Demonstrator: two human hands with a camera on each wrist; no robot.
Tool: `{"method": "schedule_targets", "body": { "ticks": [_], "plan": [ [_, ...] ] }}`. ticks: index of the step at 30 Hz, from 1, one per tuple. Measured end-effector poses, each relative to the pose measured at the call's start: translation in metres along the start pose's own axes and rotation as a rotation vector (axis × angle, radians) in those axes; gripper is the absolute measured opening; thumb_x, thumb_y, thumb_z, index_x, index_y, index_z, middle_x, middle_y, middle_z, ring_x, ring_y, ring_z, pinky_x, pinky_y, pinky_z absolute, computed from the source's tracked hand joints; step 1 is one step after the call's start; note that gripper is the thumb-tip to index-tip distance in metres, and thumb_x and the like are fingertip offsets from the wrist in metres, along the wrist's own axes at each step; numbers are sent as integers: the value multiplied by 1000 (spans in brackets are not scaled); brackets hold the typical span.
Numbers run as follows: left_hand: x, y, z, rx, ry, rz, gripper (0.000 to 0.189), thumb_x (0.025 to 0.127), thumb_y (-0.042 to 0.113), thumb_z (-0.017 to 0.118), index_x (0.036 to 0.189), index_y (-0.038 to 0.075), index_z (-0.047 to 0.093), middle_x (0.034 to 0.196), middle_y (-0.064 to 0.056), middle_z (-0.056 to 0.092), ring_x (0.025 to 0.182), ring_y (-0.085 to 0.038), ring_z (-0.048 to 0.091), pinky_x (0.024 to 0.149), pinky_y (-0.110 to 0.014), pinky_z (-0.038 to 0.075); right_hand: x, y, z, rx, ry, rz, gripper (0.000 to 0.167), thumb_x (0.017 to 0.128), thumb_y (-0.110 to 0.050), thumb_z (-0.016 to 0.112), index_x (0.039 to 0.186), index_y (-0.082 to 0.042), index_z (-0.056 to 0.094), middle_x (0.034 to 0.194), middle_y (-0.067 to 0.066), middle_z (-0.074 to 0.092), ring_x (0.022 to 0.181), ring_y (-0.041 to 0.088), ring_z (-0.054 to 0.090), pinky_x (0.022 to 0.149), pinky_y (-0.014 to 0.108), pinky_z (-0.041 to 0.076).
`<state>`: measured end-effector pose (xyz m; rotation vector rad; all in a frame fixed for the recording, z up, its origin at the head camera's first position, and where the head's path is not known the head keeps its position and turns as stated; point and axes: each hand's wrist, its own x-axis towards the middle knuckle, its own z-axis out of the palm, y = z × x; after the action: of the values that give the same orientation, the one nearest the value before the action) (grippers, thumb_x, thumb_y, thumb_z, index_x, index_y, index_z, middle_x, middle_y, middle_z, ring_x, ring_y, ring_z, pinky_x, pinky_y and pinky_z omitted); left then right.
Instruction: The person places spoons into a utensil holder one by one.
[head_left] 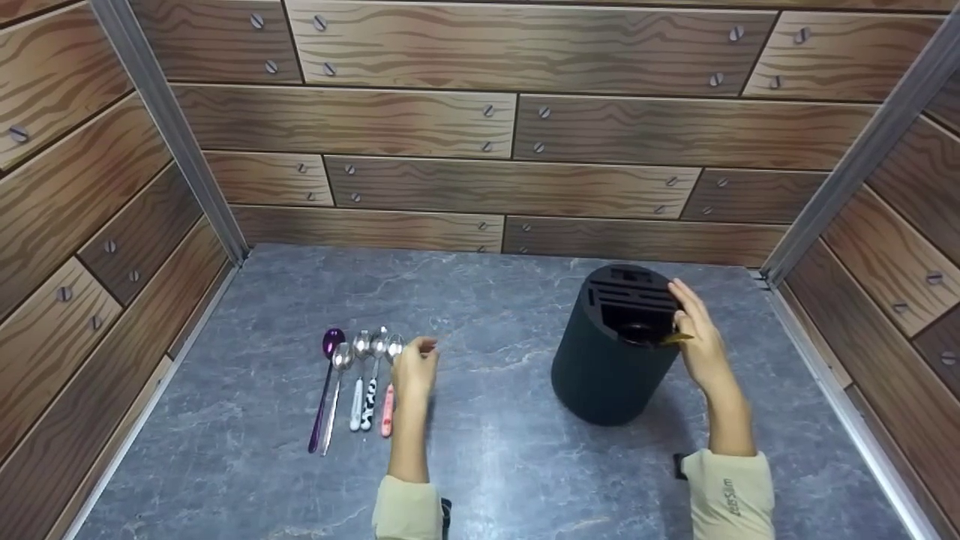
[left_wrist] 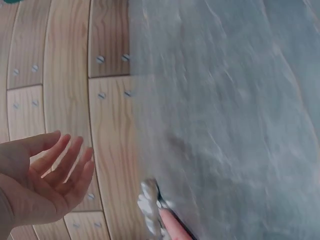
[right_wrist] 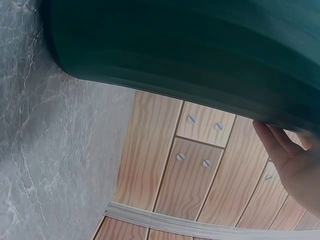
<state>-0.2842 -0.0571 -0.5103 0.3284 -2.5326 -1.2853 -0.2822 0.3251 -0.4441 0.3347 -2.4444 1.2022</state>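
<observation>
My left hand (head_left: 414,369) hovers beside a row of spoons, its fingers loosely bent around nothing. Closest to it is a pink-handled spoon (head_left: 388,411), partly covered by the hand in the head view. Further left lie spoons with a cow-pattern handle (head_left: 369,405) and a pale blue handle (head_left: 356,405), then an all-silver spoon (head_left: 331,412) and a purple spoon (head_left: 321,412). On the right, my right hand (head_left: 701,341) touches the upper side of a dark green cylindrical utensil holder (head_left: 615,379) with nearly straight fingers. A gold utensil (head_left: 677,339) sticks out of the holder's large opening, beside this hand.
The holder's black top (head_left: 630,289) has several slots behind the large opening. A grey marbled tabletop (head_left: 480,300) lies under everything. Wood-patterned panels (head_left: 420,120) enclose it at the back and both sides, with metal strips (head_left: 855,150) along the corners.
</observation>
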Motion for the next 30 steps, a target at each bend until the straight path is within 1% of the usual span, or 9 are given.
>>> {"method": "schedule_targets", "body": {
  "ticks": [4,10,13,18,20,22,25,27,30],
  "plan": [
    [2,-12,-6,78,9,-45,20,81,7,63,101,3,67,95,-10,67,89,-28,62,76,-41,46,0,1,0,-5,7,-1,41,99,-14,30,136,1,39,145,9,31,131,27,24,103,43,20],
    [6,-27,-10,179,29,-107,24,79,7,65,102,4,67,98,-16,65,89,-36,60,72,-45,47,0,1,0,-10,19,-5,41,98,-13,31,136,0,40,144,9,32,130,26,26,103,39,21],
    [9,-33,-11,205,32,-147,23,78,7,66,101,2,67,98,-20,64,90,-39,59,72,-47,47,1,1,-1,-14,21,-10,41,98,-13,30,136,0,41,144,9,32,130,27,25,103,40,20],
    [13,-42,-9,233,18,-206,24,78,5,66,99,-5,63,99,-26,60,93,-42,56,72,-49,47,1,2,-1,-8,15,-8,41,99,-14,30,136,0,40,145,9,31,131,27,24,103,43,20],
    [14,-45,-8,252,4,-215,30,77,2,63,106,-7,59,98,-27,59,92,-42,56,71,-50,48,0,1,-1,-4,11,-5,41,99,-15,30,137,-1,39,145,8,31,131,28,24,103,44,20],
    [14,-47,-8,272,-7,-219,29,77,0,61,105,-8,59,96,-27,60,91,-42,57,70,-50,48,0,1,-1,0,10,-3,41,99,-16,30,137,-1,39,145,9,31,130,28,25,103,46,20],
    [14,-49,-6,289,-11,-221,26,77,-2,58,102,-9,60,94,-27,60,89,-42,58,68,-50,49,-1,0,-1,1,7,5,42,100,-16,30,137,-1,39,145,10,30,130,28,25,102,49,21],
    [14,-50,-5,291,-11,-223,19,78,-2,58,95,-9,62,94,-27,61,88,-42,58,68,-49,49,-1,1,-1,-2,8,8,41,99,-15,30,137,0,39,145,10,31,129,29,26,102,50,21],
    [15,-53,-3,294,5,-219,15,80,-3,55,91,-9,63,92,-28,61,85,-42,59,66,-49,49,0,1,0,-2,11,9,41,99,-14,30,136,1,39,145,9,31,130,29,26,102,50,21]
  ]
}}
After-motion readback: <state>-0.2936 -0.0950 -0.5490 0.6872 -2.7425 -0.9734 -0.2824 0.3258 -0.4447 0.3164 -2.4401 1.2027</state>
